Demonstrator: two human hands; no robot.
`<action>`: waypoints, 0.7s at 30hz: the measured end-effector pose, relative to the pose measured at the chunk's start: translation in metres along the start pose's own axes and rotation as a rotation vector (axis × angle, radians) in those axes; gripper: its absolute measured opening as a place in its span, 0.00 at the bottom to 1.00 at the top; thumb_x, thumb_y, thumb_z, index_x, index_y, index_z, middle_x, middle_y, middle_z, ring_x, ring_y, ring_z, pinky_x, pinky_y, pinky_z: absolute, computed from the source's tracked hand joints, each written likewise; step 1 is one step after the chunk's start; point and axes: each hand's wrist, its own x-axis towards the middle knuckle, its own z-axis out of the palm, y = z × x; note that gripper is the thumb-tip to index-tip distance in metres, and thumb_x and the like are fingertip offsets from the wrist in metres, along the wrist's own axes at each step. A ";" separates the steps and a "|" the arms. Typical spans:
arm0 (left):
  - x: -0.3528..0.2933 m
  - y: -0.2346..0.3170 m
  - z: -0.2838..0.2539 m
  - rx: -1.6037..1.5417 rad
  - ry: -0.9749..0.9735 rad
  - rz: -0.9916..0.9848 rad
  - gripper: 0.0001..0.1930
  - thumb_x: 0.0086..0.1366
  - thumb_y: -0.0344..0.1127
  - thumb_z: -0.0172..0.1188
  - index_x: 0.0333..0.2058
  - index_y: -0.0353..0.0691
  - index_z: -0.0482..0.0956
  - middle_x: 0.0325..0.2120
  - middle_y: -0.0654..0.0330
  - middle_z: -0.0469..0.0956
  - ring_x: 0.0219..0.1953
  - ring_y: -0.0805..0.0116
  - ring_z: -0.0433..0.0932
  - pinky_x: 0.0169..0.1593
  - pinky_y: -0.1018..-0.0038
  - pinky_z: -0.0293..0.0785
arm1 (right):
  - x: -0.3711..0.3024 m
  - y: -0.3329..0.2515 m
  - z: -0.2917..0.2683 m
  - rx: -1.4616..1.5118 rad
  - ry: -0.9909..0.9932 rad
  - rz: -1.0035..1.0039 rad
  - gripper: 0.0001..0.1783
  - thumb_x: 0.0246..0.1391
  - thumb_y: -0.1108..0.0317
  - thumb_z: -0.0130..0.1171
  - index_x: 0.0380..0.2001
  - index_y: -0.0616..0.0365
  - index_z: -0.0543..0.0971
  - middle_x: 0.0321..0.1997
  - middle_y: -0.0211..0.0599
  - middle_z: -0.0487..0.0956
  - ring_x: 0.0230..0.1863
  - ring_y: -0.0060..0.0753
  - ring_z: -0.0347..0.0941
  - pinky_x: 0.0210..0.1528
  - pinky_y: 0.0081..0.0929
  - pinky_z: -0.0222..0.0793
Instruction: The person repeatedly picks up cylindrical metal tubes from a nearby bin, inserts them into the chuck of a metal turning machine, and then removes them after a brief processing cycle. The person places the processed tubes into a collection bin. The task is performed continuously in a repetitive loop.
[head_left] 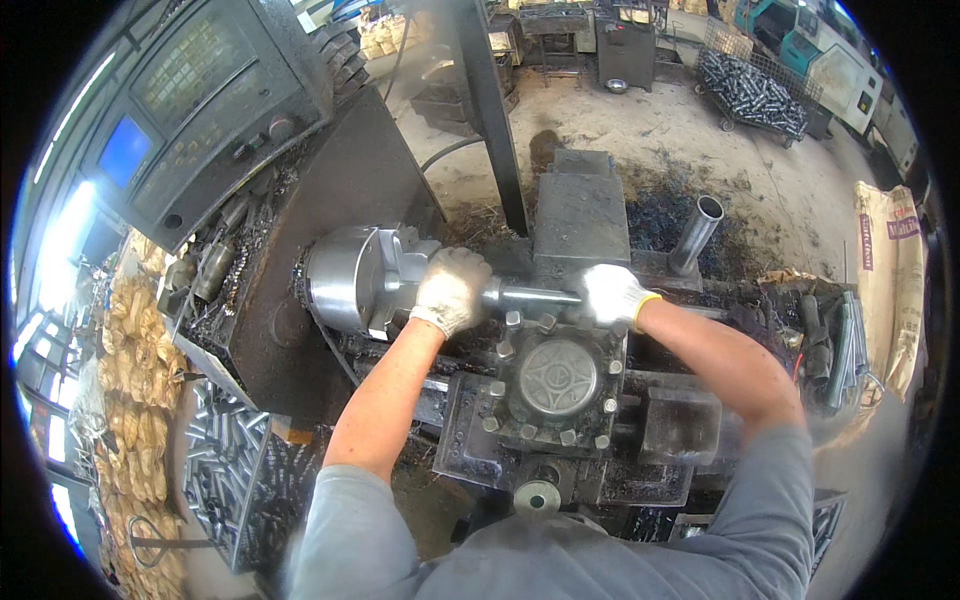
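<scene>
Both my hands wear white work gloves and are at a lathe. Next to the jaws of the round lathe chuck, my left hand is closed around a shiny metal rod. My right hand grips the same rod farther right, its fingers partly hidden. Between the hands the rod lies roughly level, just beyond the square tool post with bolts around its top. The rod's ends are hidden, so I cannot tell whether the chuck holds it.
A control panel with a blue screen stands at the upper left. An upright metal tube rises at the right. Metal rods fill a bin at lower left. A wire cart of metal parts stands far right; paper sacks are nearer.
</scene>
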 end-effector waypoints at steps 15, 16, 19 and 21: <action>-0.002 -0.001 -0.005 -0.039 0.042 0.028 0.10 0.53 0.38 0.69 0.34 0.43 0.87 0.37 0.56 0.85 0.48 0.55 0.83 0.55 0.60 0.77 | -0.001 -0.018 -0.022 0.078 0.043 -0.020 0.23 0.53 0.50 0.64 0.41 0.57 0.90 0.39 0.52 0.89 0.40 0.50 0.87 0.44 0.44 0.83; -0.002 -0.002 -0.005 -0.046 0.013 0.023 0.10 0.53 0.37 0.69 0.34 0.43 0.87 0.37 0.56 0.85 0.48 0.55 0.83 0.54 0.59 0.77 | 0.003 -0.018 -0.021 0.087 -0.114 0.050 0.20 0.49 0.53 0.66 0.35 0.61 0.89 0.32 0.54 0.87 0.34 0.51 0.86 0.41 0.45 0.83; 0.000 -0.004 -0.003 -0.013 0.031 0.013 0.24 0.40 0.47 0.81 0.35 0.43 0.85 0.39 0.58 0.84 0.49 0.55 0.83 0.55 0.59 0.79 | 0.004 -0.002 -0.021 -0.238 0.086 -0.033 0.17 0.49 0.56 0.67 0.34 0.59 0.90 0.32 0.54 0.87 0.36 0.55 0.87 0.42 0.45 0.84; -0.001 -0.004 -0.001 -0.021 0.008 0.015 0.25 0.39 0.47 0.81 0.36 0.43 0.85 0.40 0.58 0.84 0.50 0.55 0.83 0.56 0.59 0.79 | -0.008 0.016 -0.024 -0.356 0.059 0.166 0.16 0.51 0.58 0.65 0.35 0.58 0.90 0.36 0.54 0.88 0.40 0.58 0.87 0.46 0.45 0.84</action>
